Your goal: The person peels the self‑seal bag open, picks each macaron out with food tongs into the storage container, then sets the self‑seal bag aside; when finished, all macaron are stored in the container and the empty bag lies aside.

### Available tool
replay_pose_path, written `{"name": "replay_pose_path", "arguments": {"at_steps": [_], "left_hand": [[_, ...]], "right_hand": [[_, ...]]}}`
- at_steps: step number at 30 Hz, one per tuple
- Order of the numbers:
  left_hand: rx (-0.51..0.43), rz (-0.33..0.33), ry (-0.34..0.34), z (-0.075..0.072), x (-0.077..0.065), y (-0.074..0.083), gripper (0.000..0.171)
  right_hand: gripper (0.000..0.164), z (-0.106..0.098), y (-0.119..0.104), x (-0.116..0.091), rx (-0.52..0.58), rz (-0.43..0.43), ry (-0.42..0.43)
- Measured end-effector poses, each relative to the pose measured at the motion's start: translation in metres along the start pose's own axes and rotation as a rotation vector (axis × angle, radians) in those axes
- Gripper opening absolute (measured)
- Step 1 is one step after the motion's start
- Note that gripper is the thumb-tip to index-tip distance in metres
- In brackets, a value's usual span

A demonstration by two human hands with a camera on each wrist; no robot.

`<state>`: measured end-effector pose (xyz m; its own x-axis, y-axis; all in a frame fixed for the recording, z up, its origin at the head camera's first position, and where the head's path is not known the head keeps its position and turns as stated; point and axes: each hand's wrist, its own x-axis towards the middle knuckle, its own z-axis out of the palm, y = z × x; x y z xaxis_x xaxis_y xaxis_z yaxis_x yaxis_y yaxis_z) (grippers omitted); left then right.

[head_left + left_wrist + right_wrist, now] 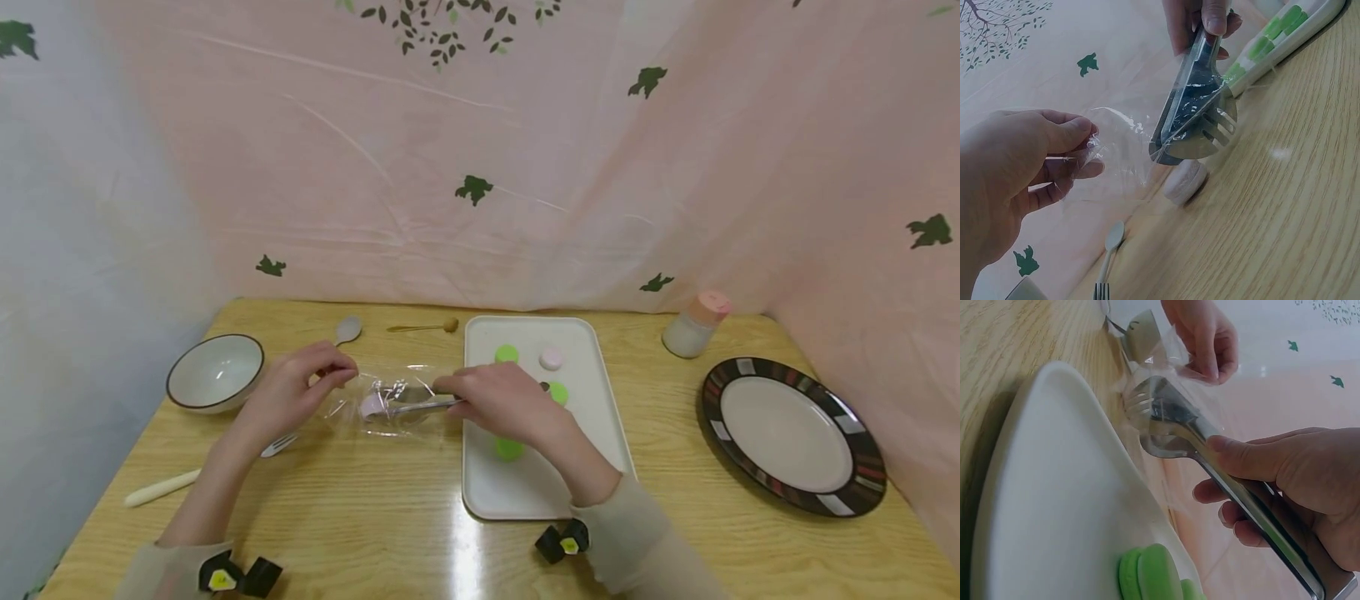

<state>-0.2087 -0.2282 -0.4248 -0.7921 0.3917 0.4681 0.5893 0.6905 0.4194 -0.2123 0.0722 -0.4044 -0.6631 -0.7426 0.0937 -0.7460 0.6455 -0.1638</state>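
Observation:
My left hand (303, 387) pinches the rim of a clear plastic bag (1119, 156) between thumb and fingers. In my right hand (1300, 481) I grip metal tongs (1229, 481), whose slotted head reaches into the bag. A pale pink macaron (1185, 181) lies just past the tongs' tips, apart from them, and appears to be within the bag. Beneath my right hand is a white tray (480, 492) bearing several green macarons (509, 448) and another pale pink macaron (551, 358). My right hand partly hides the tray's middle in the head view.
A dark-rimmed bowl (216, 373), a spoon (348, 328) and a fork (279, 446) are around my left hand. Behind the bag lies a small golden utensil (420, 327). A pink-lidded jar (696, 325) and a dark-rimmed plate (787, 433) stand at the right.

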Motion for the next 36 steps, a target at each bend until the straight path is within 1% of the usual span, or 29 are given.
{"name": "replay_pose_path", "arguments": {"at_steps": [5, 10, 13, 17, 31, 36], "left_hand": [[0.001, 0.017, 0.001, 0.0002, -0.0002, -0.0003, 0.012], [-0.008, 0.019, 0.001, -0.0007, -0.0001, -0.0005, 0.013], [-0.012, 0.016, -0.001, -0.0011, -0.0001, -0.0001, 0.012], [-0.021, -0.006, -0.012, -0.0012, -0.0002, 0.0008, 0.011], [-0.003, -0.028, -0.020, -0.0012, -0.0010, -0.0004, 0.010], [-0.006, -0.016, -0.017, -0.0010, -0.0001, -0.0007, 0.009]], "right_hand": [[0.015, 0.0028, -0.0017, 0.0024, -0.044, 0.001, 0.004], [0.016, 0.0057, -0.0031, 0.0037, -0.058, 0.001, 0.005], [0.015, 0.0074, -0.0037, 0.0043, -0.067, 0.003, 0.009], [0.014, 0.0081, -0.0046, 0.0044, -0.079, 0.006, 0.015], [0.012, 0.0037, -0.0059, 0.0018, -0.062, 0.017, 0.001], [0.012, -0.0007, -0.0035, -0.0011, -0.052, 0.030, 0.006]]}}
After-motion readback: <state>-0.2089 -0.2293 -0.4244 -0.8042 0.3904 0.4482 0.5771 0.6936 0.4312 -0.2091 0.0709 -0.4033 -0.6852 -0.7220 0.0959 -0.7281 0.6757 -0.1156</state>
